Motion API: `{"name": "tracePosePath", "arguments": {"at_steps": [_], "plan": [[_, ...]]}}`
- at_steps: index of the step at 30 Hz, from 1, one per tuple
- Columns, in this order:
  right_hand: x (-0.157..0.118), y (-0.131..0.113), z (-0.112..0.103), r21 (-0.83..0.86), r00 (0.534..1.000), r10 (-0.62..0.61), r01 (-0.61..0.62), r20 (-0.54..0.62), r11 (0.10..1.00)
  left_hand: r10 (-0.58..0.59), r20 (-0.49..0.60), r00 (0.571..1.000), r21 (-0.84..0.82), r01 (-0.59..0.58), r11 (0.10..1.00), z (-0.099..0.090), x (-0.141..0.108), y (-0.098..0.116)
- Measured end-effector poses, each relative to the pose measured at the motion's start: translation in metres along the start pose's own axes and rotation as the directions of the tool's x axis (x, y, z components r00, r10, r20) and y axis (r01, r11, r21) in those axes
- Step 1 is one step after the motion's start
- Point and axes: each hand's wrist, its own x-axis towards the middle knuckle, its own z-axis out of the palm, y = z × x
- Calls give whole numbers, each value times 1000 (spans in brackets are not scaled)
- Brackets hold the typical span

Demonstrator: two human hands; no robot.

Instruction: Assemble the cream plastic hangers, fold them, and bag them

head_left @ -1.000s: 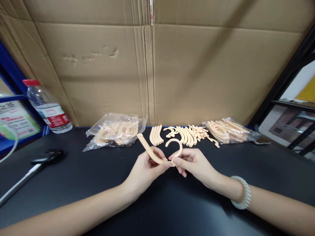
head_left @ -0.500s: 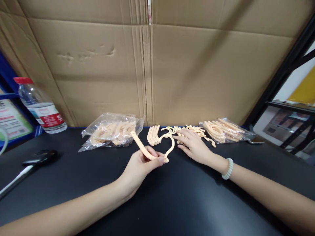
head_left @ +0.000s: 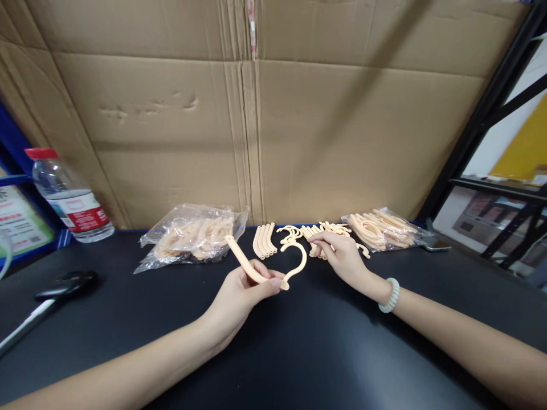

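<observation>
My left hand (head_left: 243,290) is closed round a partly joined hanger (head_left: 245,263), a cream plastic arm with a curved hook (head_left: 302,259) at its lower end. The arm slants up to the left and the hook curves up to the right. My right hand (head_left: 348,259), with a pale coiled band at the wrist, reaches over a row of hanger arms (head_left: 306,230). Its thumb and fingers are pinched together at one of those arms, which they partly cover. Loose hooks (head_left: 290,232) lie just left of that row. Farther left is a second row of hanger arms (head_left: 264,242).
A clear bag of hanger parts (head_left: 192,236) lies at the back left, another bag (head_left: 384,228) at the back right. On the left are a water bottle (head_left: 81,205) and a black mouse-like device (head_left: 68,283) with a white cable. Cardboard (head_left: 171,142) stands behind the black table (head_left: 273,364).
My right hand has gone from spread fingers to a pinch over the row of hanger arms. My left hand keeps its hold on the hanger. The view has tilted slightly.
</observation>
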Motion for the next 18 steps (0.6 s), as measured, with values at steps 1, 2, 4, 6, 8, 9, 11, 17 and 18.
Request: {"name": "tracePosePath", "arguments": {"at_steps": [1, 2, 4, 6, 8, 9, 11, 17, 18], "plan": [[0, -2, -1, 9, 1000, 0, 0, -9, 1000, 0, -1, 1000, 3, 0, 1000, 0, 0, 0], [-1, -4, -1, 11, 1000, -13, 13, -6, 1000, -1, -2, 1000, 5, 1, 1000, 1, -1, 1], [-1, -7, -2, -19, 997, -72, 73, 38, 997, -6, -8, 1000, 5, 6, 1000, 1, -1, 1], [-1, -10, -2, -78, 984, -127, 137, 125, 987, -11, -18, 1000, -5, 11, 1000, 1, -1, 1], [-2, -11, -1, -128, 968, -135, 164, 210, 978, -17, -28, 999, -26, 17, 1000, 1, -1, 1], [-2, -11, 0, -141, 964, -122, 158, 235, 977, -22, -31, 999, -38, 21, 999, 0, -1, 1], [-2, -10, 1, -146, 961, -98, 139, 258, 979, -26, -32, 999, -58, 25, 998, 0, -1, 2], [1, -9, 1, 53, 997, -41, 38, 65, 998, -25, -3, 1000, -83, 25, 996, 1, -2, 4], [1, -10, 0, 119, 1000, 18, -21, 25, 993, -23, 2, 1000, -82, 23, 996, 1, -2, 4]]}}
